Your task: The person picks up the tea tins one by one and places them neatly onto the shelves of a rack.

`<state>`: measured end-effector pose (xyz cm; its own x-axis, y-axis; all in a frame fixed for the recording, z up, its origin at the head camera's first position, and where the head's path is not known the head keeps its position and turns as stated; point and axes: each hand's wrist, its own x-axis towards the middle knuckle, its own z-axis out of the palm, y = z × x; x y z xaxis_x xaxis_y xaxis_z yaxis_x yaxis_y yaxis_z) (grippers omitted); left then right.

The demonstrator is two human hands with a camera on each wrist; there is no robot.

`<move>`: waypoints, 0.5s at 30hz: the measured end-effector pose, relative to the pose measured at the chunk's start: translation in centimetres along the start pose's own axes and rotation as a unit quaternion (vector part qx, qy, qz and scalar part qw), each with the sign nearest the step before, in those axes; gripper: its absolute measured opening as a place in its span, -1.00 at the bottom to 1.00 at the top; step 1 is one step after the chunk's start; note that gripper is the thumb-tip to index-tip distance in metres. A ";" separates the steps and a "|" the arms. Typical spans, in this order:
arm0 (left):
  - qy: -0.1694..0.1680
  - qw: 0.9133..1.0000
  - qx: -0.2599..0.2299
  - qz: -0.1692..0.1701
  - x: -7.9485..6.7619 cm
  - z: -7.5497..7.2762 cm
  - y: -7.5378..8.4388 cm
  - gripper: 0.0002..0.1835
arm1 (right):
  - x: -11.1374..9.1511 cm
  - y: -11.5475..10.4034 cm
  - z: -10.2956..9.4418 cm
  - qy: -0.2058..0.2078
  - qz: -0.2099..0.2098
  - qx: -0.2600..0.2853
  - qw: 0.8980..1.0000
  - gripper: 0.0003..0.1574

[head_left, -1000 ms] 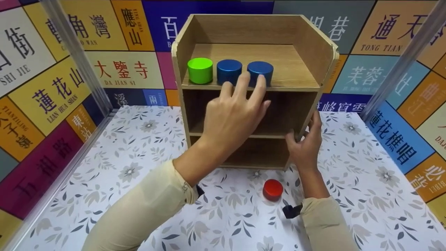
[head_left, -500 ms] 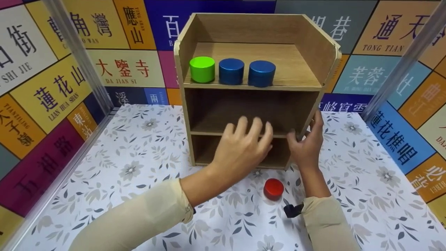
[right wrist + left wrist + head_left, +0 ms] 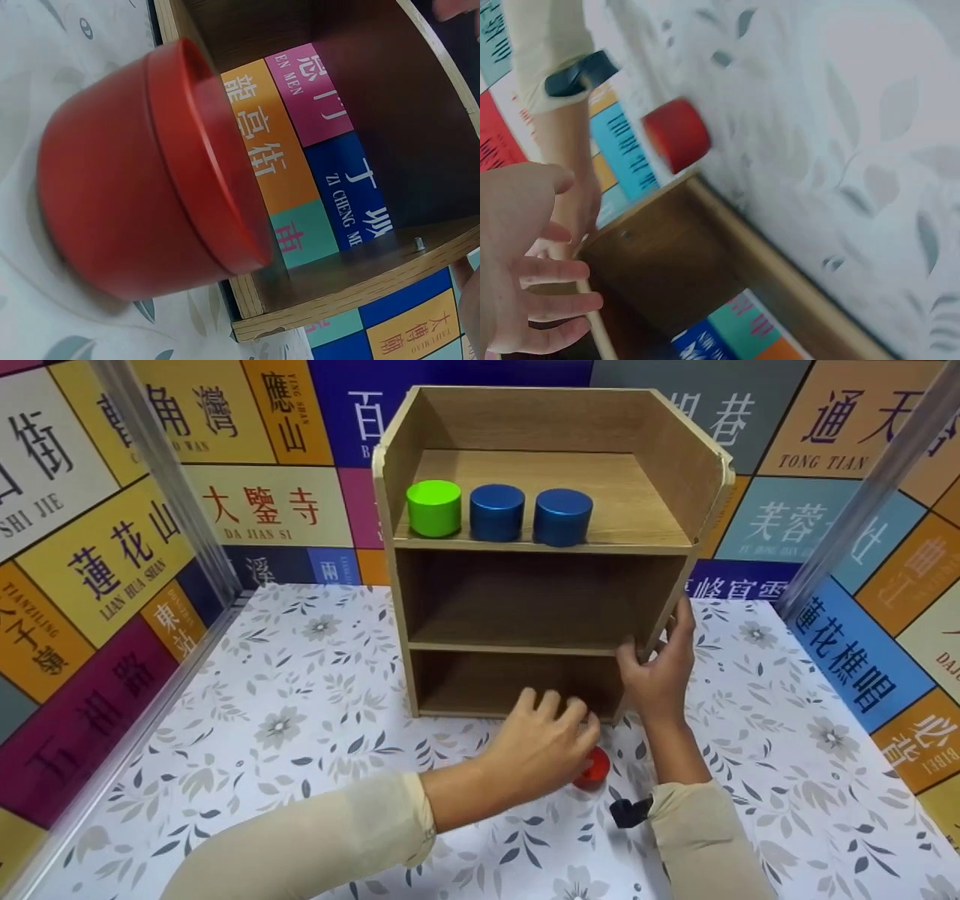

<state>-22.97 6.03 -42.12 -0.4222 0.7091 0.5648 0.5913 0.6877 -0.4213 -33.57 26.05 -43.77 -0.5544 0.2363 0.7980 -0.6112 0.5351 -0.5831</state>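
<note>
My left hand (image 3: 540,750) is over the table beside a small red canister (image 3: 597,769), partly covering it in the head view. Its fingers (image 3: 559,304) are spread and loosely bent around nothing in the left wrist view, where a gap separates them from the canister. Up close in the right wrist view, the lidded red canister (image 3: 127,180) stands before the wooden shelf (image 3: 517,649). My right hand (image 3: 660,679) holds the shelf's right side panel, thumb at the front edge and fingers along the outside.
On the shelf's top board stand a lime green canister (image 3: 433,510), a blue canister (image 3: 496,514) and another blue canister (image 3: 562,519) in a row. Two compartments lie below. A floral cloth (image 3: 277,780) covers the table; patterned panels (image 3: 259,506) enclose the back and sides.
My left hand has come down from the right-hand blue canister on the top board, past the compartments, to beside the red canister. My right hand stays on the shelf's side.
</note>
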 end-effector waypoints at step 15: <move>-0.163 0.984 -0.058 0.030 -1.2 3.6 3.0 -0.53 | 0.1 -2.1 -0.4 -0.013 0.011 -0.008 1.000 0.03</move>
<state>-23.17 7.77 -46.64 -0.5711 0.7730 0.2761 0.6884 0.6343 -0.3519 -32.11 25.33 -42.42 -0.5824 0.2274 0.7805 -0.5898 0.5425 -0.5982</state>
